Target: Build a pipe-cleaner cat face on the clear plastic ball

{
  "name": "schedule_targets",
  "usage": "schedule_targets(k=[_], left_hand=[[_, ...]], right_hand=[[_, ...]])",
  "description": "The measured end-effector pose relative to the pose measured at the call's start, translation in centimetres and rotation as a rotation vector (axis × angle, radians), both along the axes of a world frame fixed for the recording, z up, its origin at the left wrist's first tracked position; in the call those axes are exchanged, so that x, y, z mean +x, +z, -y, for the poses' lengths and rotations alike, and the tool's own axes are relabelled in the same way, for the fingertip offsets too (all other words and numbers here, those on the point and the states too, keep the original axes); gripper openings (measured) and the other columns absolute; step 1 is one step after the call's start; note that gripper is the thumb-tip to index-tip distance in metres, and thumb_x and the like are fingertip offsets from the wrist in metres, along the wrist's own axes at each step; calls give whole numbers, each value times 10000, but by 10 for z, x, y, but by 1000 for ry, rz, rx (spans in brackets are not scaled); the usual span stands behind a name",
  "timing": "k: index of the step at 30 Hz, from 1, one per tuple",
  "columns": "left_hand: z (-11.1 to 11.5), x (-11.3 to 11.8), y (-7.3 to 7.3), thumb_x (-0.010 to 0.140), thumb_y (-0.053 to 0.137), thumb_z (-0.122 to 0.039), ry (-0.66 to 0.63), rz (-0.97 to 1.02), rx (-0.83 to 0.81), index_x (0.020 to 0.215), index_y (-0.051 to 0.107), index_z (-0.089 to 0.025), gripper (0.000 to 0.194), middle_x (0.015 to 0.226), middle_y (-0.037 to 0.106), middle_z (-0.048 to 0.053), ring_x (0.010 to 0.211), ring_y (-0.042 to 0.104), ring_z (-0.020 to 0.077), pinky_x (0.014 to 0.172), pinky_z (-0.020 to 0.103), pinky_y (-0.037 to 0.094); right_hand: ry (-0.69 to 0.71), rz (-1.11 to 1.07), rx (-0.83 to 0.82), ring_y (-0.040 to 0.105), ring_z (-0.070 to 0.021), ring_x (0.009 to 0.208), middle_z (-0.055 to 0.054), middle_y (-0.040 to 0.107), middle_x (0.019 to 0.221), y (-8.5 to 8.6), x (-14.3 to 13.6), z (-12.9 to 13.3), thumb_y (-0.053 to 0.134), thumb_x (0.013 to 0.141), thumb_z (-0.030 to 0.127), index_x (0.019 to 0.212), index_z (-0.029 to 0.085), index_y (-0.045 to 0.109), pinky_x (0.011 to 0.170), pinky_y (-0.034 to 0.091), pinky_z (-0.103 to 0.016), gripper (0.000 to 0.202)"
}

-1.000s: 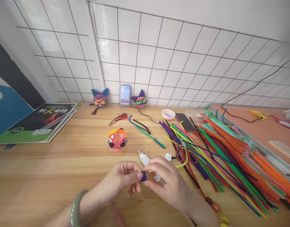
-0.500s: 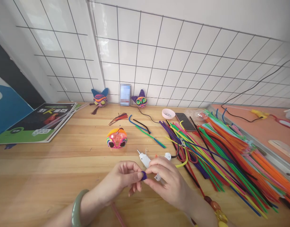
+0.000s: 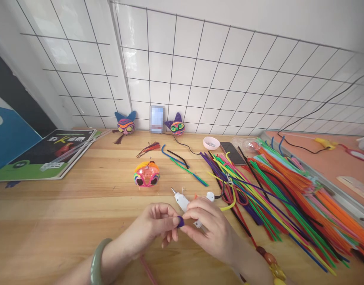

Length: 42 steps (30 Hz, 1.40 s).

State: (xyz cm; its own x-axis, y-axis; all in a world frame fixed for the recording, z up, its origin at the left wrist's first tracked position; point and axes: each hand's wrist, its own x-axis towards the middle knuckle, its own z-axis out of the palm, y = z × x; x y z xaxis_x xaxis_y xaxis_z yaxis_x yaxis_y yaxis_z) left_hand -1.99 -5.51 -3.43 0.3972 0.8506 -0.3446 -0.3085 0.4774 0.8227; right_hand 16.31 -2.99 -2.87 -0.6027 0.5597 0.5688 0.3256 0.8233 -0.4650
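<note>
Pinching the small, rounded, dark purple piece (image 3: 181, 221), your left hand (image 3: 158, 223) holds it above the counter (image 3: 66, 209). Your right hand (image 3: 210, 227) meets its other edge, whether gripping you cannot tell, and partly hides the glue gun (image 3: 180, 201). An orange-topped ball (image 3: 146, 174) sits beyond; stems (image 3: 297, 180) crowd the right.

Purple piece (image 3: 181, 222) fuzzy, matt. Glue gun (image 3: 181, 202) smooth white plastic, metal nozzle (image 3: 173, 191). Pipe cleaners (image 3: 294, 178) fuzzy, matt. Tabletop (image 3: 81, 213) smooth grained wood. Wall tiles (image 3: 184, 69) glossy. Green bangle (image 3: 96, 259) smooth, glossy. Magazine (image 3: 48, 154) glossy paper.
</note>
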Motion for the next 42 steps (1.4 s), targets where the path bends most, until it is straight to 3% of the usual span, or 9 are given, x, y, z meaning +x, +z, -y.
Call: schedule_targets(k=[31,42], left_hand=[[2,2,-2,678,731,-303,64,52,-39,659,608,-117,224,487,592,-3,397,474,48,368,136,347],[1,2,-4,699,700,-285,75,36,-46,633,605,-119,202,451,525,-22,370,371,31,359,151,226]], right_hand=[[3,25,9,563,-162,776,-50,607,819,-5,1,-1,580,834,185,874,174,574,751,459,-315,42],[6,75,-23,554,-180,776,-61,609,836,-4,1,-1,582,823,210,896,177,583,713,463,-320,80]])
